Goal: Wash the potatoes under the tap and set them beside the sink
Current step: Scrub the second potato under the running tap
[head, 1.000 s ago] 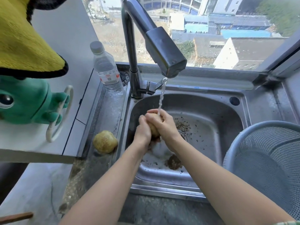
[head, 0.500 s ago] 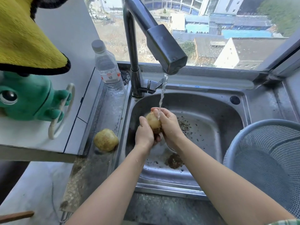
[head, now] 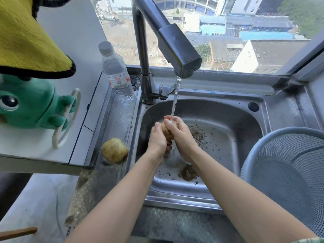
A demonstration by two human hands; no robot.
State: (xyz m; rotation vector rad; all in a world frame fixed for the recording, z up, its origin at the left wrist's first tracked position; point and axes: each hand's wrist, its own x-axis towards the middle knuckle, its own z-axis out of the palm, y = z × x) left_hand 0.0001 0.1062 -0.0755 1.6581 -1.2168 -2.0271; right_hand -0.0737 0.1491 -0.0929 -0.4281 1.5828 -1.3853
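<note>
I see my left hand (head: 157, 137) and right hand (head: 180, 135) pressed together around a potato (head: 166, 131) over the middle of the sink (head: 233, 120), both wrapped tight on it. The thin stream of water (head: 175, 97) from the tap (head: 175, 46) at 12 o'clock lands on my right fingers and the potato's top. A second potato (head: 114, 149) rests on the wet ledge at 9 o'clock from the hands, just beside the basin. A plastic bottle (head: 115, 74) stands at 11 o'clock; a mesh colander (head: 287, 169) sits at 4 o'clock. Dirt (head: 188, 172) lies in the basin.
</note>
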